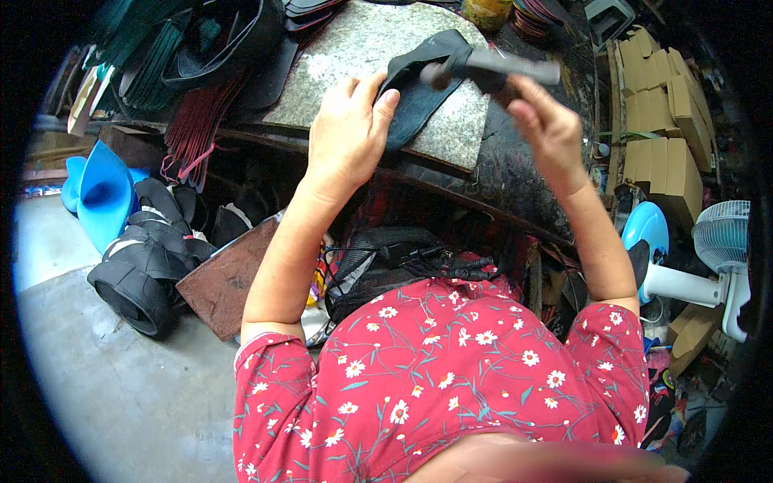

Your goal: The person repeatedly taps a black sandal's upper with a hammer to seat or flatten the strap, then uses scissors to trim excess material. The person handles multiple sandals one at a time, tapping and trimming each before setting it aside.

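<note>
My left hand [348,133] is closed on the near left edge of a black sandal [412,114], thumb and fingers pinching it. The sandal has a broad strap arching over a dark sole. It rests on a speckled grey stone slab [318,88] at the front of the workbench. A hammer [522,68] with a grey metal head, smeared by motion, is gripped in my right hand [549,133]. Its head is over the right side of the sandal strap; whether it touches cannot be made out.
Dark strips and stacked soles [310,10] lie on the bench's left, with maroon strips [201,121] hanging over the edge. Tan boxes [664,105] and a fan [721,237] stand to the right. Black sandals [141,282] and blue foam pieces [109,197] sit at lower left.
</note>
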Tool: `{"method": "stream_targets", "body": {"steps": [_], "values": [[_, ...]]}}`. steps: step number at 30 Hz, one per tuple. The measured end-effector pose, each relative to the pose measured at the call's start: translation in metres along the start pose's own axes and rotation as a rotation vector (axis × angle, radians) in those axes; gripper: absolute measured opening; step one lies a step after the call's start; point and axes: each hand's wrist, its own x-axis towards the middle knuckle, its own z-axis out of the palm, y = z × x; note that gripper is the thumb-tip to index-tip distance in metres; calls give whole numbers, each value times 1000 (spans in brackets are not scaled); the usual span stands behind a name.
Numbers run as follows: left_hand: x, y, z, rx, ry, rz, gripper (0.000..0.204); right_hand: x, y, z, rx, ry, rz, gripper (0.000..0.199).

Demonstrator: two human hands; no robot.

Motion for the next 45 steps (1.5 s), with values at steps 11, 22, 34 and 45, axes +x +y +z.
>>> {"method": "stream_targets", "body": {"steps": [11, 22, 34, 45], "values": [[9, 6, -20, 7, -3, 39, 35, 19, 7, -20, -103, 109, 111, 35], [32, 4, -16, 145, 41, 102, 41, 12, 0, -5, -30, -4, -3, 39], [40, 8, -11, 160, 56, 117, 38, 13, 15, -3, -54, 28, 64, 31], [61, 14, 5, 258, 133, 205, 36, 23, 22, -20, -515, -267, 282, 37]]}}
